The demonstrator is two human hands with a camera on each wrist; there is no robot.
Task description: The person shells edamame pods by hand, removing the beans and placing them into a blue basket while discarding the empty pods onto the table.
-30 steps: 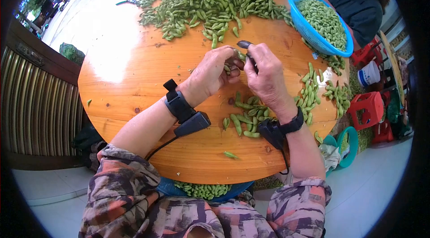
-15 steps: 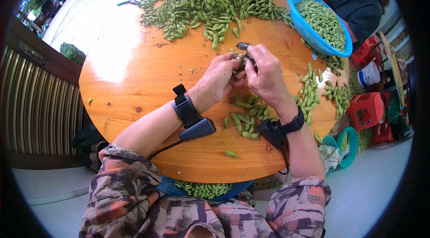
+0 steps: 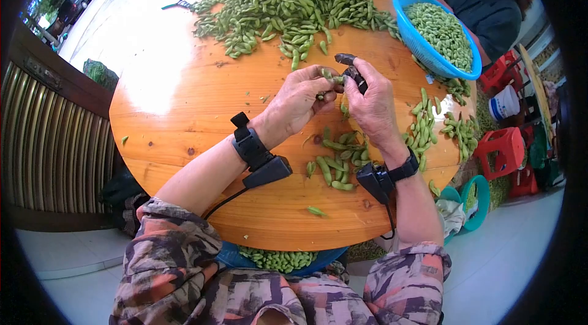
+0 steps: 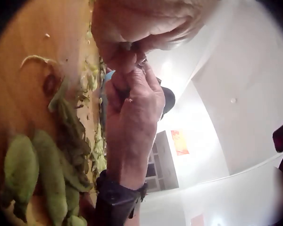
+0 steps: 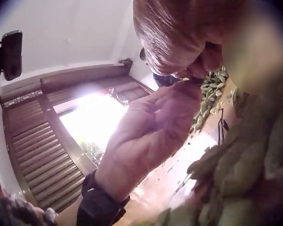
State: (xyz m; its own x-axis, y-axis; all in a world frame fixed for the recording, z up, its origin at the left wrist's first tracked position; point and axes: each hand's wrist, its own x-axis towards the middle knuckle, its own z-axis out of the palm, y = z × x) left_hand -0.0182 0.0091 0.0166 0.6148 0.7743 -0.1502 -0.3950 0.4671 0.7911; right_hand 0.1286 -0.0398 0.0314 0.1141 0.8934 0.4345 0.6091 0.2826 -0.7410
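In the head view, my left hand (image 3: pixel 299 100) pinches a green soybean pod (image 3: pixel 334 79) above the table. Opposite it, my right hand (image 3: pixel 375 103) holds the pod's other end by the thumb, fingers curled. Dark covers (image 3: pixel 346 59) wrap some right fingertips. Another pod (image 3: pixel 345 108) shows just below the hands. Both wrist views show the hands meeting at the fingertips, with the pod mostly hidden there. Loose pods (image 3: pixel 331 169) lie on the table under the right wrist, and large in the left wrist view beside the left hand.
A big pod heap (image 3: pixel 294 3) covers the far side of the round wooden table (image 3: pixel 184 160). At the far right, a blue basket (image 3: pixel 404 25) holds pods, near a seated person (image 3: pixel 490 16). More pods (image 3: pixel 422 123) lie right; a blue basin (image 3: pixel 229 254) sits below the near edge.
The hands were close together half a second ago; now the right hand has shifted slightly right, showing more of the pod between them. A pod now shows beneath the right hand.
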